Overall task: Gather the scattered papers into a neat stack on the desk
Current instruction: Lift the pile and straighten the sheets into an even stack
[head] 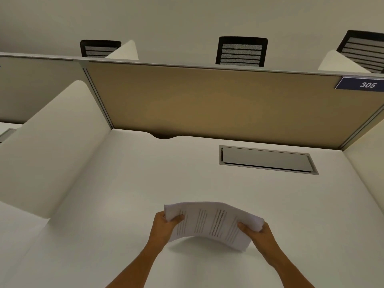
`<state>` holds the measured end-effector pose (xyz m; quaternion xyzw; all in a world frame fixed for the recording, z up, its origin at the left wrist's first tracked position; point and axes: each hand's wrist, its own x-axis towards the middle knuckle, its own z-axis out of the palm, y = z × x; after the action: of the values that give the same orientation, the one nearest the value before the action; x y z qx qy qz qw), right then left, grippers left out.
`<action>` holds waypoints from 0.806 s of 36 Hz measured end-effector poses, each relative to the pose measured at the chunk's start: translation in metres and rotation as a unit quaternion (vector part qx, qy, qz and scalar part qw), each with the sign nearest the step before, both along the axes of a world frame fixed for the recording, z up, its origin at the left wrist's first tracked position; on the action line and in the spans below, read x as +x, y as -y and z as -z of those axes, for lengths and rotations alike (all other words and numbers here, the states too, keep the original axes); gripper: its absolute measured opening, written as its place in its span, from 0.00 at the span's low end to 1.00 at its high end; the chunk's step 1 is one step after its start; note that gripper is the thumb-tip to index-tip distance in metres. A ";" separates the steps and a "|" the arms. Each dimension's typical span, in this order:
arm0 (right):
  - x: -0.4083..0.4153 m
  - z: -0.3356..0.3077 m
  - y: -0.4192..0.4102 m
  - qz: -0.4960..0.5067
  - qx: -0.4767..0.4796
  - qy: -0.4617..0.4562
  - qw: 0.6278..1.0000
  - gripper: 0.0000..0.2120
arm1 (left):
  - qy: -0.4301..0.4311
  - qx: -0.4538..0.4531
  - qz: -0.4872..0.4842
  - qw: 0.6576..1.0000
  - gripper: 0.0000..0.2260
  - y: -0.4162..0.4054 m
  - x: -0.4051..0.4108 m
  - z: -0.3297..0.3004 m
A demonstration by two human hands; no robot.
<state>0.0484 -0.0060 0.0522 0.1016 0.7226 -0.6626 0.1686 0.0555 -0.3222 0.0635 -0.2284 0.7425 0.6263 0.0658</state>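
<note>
A stack of printed white papers (209,222) is held a little above the white desk (145,183), bowed upward in the middle, with its shadow on the desk below. My left hand (164,225) grips the stack's left edge, thumb on top. My right hand (257,233) grips the right edge, thumb on top as well. Both forearms reach in from the bottom of the view. No loose sheets show elsewhere on the desk.
A tan partition panel (218,104) closes the desk's back, with white side dividers (52,142) left and right. A grey cable hatch (266,160) is set into the desk at the right rear. Black mesh chairs (241,51) stand beyond the partition. A "305" sign (362,84) hangs at top right.
</note>
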 end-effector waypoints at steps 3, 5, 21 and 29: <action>-0.001 -0.006 0.007 -0.002 0.026 -0.030 0.999 0.09 | 0.000 0.013 -0.009 1.000 0.07 0.002 0.001 -0.001; -0.001 -0.011 0.011 0.004 0.033 -0.040 0.999 0.08 | -0.007 0.015 -0.018 1.000 0.07 0.005 0.000 -0.001; 0.018 0.019 0.036 0.099 0.024 0.006 0.995 0.14 | -0.045 -0.027 0.022 0.998 0.13 -0.001 0.009 0.020; 0.018 0.022 0.033 0.074 0.052 0.004 0.996 0.13 | -0.040 0.002 0.037 0.999 0.12 0.003 0.008 0.033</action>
<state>0.0661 -0.0393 0.0300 0.1666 0.7460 -0.6342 0.1163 0.0639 -0.3247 0.0307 -0.1751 0.7515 0.6332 0.0598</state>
